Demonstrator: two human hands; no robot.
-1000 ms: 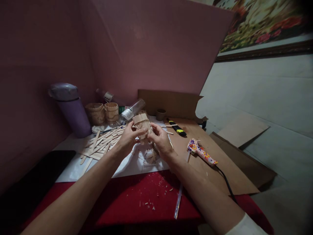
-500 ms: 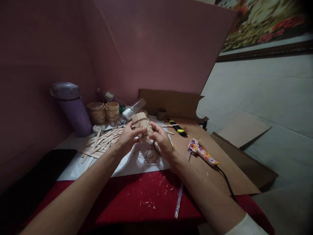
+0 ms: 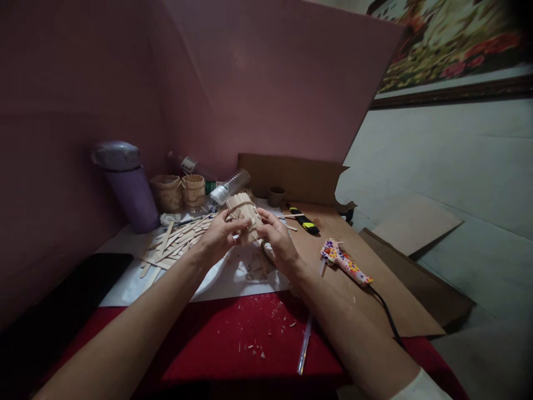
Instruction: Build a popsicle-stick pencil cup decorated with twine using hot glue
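Between both hands, above the white paper, is a small cup made of wooden craft sticks (image 3: pixel 245 212), tilted, with a twine band near its upper rim. My left hand (image 3: pixel 220 233) grips its left side, thumb across the front. My right hand (image 3: pixel 277 236) closes on its right side, fingers bent around it. The far side of the cup is hidden. Left of my hands, a pile of loose craft sticks (image 3: pixel 179 244) lies on the paper (image 3: pixel 120 286). Twine and scraps lie below the cup, partly covered by my right hand.
A floral glue gun (image 3: pixel 345 262) with a black cord and a yellow-black utility knife (image 3: pixel 306 221) rest on cardboard (image 3: pixel 375 300). A clear glue stick (image 3: pixel 305 344) overhangs the red cloth (image 3: pixel 216 344). Behind stand a purple tumbler (image 3: pixel 131 189), two stick cups (image 3: pixel 194 191) and a plastic bottle (image 3: pixel 231 185).
The cup has turned slightly in my hands, showing more of its stick side. The whole view has shifted a little; both hands keep their hold.
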